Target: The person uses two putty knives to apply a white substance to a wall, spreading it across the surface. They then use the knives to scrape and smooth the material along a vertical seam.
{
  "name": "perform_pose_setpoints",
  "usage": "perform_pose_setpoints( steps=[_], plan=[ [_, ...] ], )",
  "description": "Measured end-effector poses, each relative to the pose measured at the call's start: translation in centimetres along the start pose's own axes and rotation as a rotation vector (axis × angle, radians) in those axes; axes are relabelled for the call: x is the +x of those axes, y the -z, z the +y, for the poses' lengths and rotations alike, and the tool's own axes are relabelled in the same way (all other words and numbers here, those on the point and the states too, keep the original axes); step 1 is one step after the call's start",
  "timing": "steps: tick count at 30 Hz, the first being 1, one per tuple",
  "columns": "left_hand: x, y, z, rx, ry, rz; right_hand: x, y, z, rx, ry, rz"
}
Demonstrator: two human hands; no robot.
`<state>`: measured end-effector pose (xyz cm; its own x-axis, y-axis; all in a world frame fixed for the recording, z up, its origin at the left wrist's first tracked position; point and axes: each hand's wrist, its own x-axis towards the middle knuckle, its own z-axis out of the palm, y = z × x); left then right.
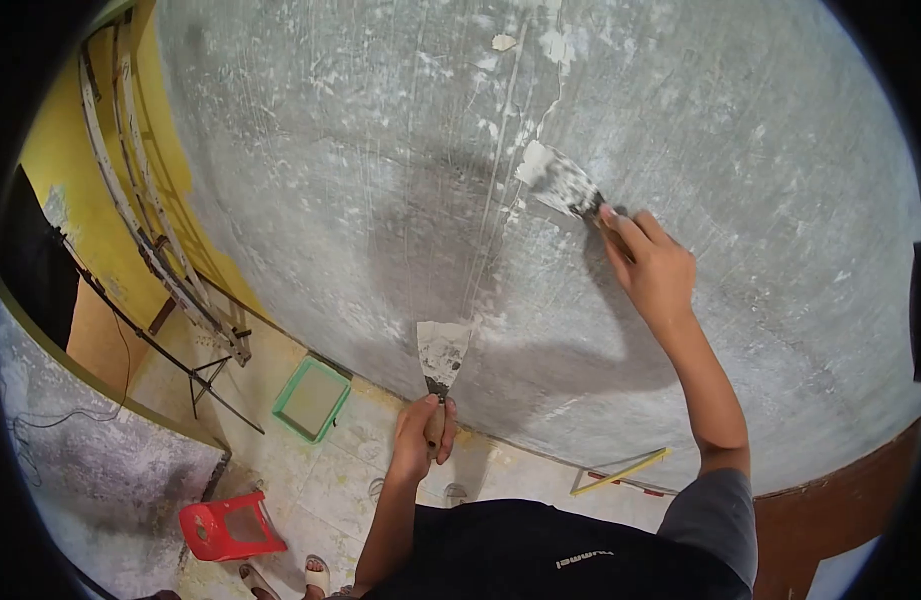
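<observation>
In my right hand [655, 262] is a putty knife [562, 183], its wide blade smeared with white filler and laid against the grey wall [310, 180] beside a vertical crack. My left hand [420, 435] grips a second putty knife [443, 352] by its wooden handle. That blade points upward, carries greyish-white filler, and is held lower down, in front of the wall. White patches and scrape marks run along the crack [558, 90] above the right blade. The fingers of both hands are wrapped round the handles.
On the floor at the left lie a green tray [278, 405] and a red plastic stool [202, 530]. A ladder [130, 150] leans by the yellow wall, near a black stand [160, 345]. A yellow strip [620, 472] lies at the wall's foot. Someone's sandalled feet [317, 572] show below.
</observation>
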<state>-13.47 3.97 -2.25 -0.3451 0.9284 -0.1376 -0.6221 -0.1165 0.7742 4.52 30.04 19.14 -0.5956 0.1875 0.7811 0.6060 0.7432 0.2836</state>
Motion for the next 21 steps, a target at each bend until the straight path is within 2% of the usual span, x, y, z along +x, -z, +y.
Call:
perform_pose_setpoints(
  steps=[4, 5, 6, 9, 12, 15, 19, 21],
  plan=[
    [0.6, 0.6, 0.3, 0.028, -0.009, 0.002, -1.2, 2.5, 0.2, -0.005, -0.014, -0.019],
    [0.6, 0.7, 0.3, 0.033, -0.016, 0.005, -0.8, 2.8, -0.3, 0.018, 0.024, 0.030],
    [0.8, 0.6, 0.2, 0.037, -0.016, 0.008, -0.6, 2.7, -0.5, 0.038, 0.058, 0.073],
    [1.6, -0.1, 0.0, 0.010, 0.010, -0.002, 1.6, 0.9, -1.2, 0.073, 0.125, 0.004],
    [2.3, -0.9, -0.5, 0.010, 0.007, -0.005, 1.9, 0.1, 0.2, 0.047, 0.034, -0.072],
    [2.2, -1.2, -0.2, 0.018, -0.009, -0.023, -0.1, 2.9, 0.3, 0.032, -0.012, -0.104],
    [2.1, -1.1, -0.1, 0.025, -0.050, -0.011, -1.0, 4.0, -0.5, -0.015, 0.008, -0.103],
    [2.8, -1.7, -0.1, 0.015, -0.058, -0.012, 0.2, 2.3, -0.8, 0.103, 0.120, -0.014]
  ],
)
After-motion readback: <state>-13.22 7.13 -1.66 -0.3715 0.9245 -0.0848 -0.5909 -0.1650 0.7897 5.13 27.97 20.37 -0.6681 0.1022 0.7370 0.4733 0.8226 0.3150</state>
